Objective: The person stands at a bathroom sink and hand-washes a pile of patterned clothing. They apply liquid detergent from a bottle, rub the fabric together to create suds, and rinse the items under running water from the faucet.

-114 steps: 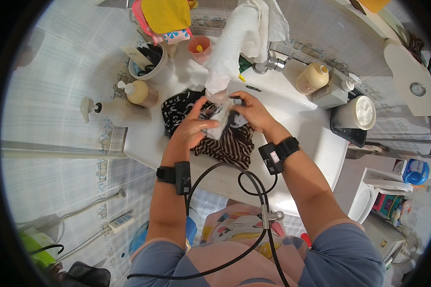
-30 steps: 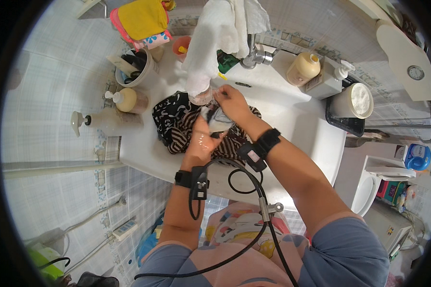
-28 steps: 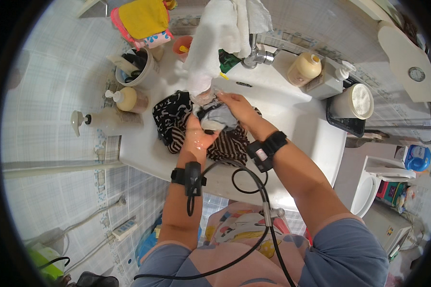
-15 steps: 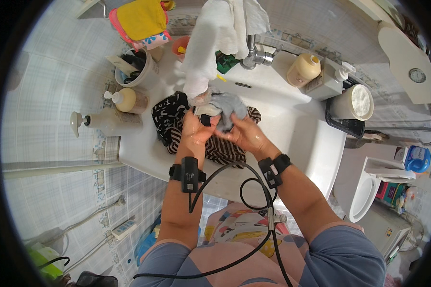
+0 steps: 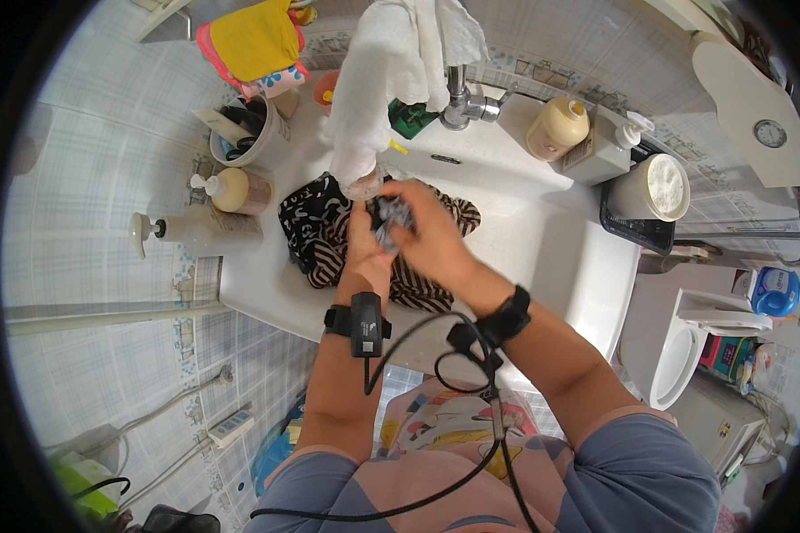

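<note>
Bunched between both palms is a small grey and black cloth (image 5: 389, 220), its shape mostly covered by fingers and smeared by motion. My left hand (image 5: 365, 247) grips it from below, while my right hand (image 5: 436, 238) curls over the top and presses on it. Both work just below the end of a tap spout wrapped in white cloth (image 5: 378, 98). Under my hands lie a black patterned cloth (image 5: 309, 218) and a brown-and-black striped cloth (image 5: 422, 282), heaped in the white sink (image 5: 542, 258).
Pump bottles (image 5: 240, 191) and a tub of tools (image 5: 262, 142) line the left rim. A lidless cream bottle (image 5: 556, 131), a grey pump bottle (image 5: 609, 147) and a white tub (image 5: 651, 191) stand at the right. A black cable (image 5: 409, 320) hangs between my wrists.
My right hand has moved left and up, closing over the grey cloth, which was spread wider before. The cloth is now crumpled into a smaller bunch between both hands.
</note>
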Tool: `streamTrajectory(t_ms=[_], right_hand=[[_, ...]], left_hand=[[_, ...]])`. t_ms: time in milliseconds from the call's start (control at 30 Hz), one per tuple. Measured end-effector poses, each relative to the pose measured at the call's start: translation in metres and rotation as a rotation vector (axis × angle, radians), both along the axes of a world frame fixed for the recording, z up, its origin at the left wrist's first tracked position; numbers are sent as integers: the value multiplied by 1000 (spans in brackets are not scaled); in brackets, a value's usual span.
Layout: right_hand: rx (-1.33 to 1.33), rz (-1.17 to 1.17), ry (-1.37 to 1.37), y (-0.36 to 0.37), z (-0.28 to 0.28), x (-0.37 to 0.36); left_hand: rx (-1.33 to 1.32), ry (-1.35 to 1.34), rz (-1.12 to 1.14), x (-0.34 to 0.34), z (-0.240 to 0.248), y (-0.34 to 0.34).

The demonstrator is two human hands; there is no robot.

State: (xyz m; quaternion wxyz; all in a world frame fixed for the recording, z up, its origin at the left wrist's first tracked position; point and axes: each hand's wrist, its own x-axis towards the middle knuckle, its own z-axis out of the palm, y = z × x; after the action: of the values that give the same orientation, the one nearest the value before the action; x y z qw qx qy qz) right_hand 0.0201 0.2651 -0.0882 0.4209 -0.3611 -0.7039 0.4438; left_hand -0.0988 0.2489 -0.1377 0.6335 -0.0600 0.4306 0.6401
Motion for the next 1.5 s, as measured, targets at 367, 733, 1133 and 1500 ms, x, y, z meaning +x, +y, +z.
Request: streamTrajectory(t_ms=[367,733,1133,1500], right_hand=[[233,-139,-281,26,-11,-34],[232,-99,-289,29,-36,-47],[114,-99,-86,3,-8,-39],[-698,-217,395,69,-66,8]], left_hand=[[54,75,-12,5,-18,3],[57,49,-49,-13,-29,-2],[168,198,-54,-46,-68,1],[26,97,-140,-11,16,34]])
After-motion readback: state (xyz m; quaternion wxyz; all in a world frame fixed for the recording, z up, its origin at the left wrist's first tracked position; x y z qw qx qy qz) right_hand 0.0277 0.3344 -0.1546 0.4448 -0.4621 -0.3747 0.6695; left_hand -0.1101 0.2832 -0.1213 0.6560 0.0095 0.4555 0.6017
